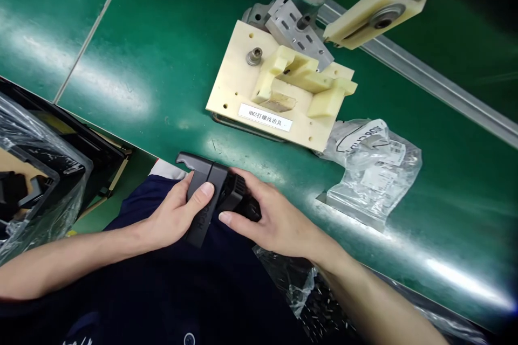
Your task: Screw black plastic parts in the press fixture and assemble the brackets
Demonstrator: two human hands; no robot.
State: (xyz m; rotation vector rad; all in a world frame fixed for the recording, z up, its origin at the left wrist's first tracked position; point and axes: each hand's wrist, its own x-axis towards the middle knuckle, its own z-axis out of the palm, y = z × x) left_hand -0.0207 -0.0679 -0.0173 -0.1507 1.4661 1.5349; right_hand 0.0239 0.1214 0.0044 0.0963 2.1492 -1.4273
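A black plastic holder [205, 172], shaped like a phone mount with a hooked upper end and raised lettering on its flat body, is held at the bench's near edge. My left hand [178, 215] grips the flat body, thumb on the front face. Around the darker jointed part at the holder's back [233, 194], my right hand [279, 215] is closed, its thumb below and fingers partly hidden behind. Beyond both hands stands a cream fixture [226, 81] with a white label [265, 117] and a raised cradle; nothing sits in the cradle.
A metal post with a slotted bracket [299, 32] rises behind the fixture, and a cream-tipped arm [376, 16] overhangs at upper right. A clear plastic bag [376, 172] lies on the green bench [170, 27]. At left stands a plastic-lined bin [76, 159] with black parts.
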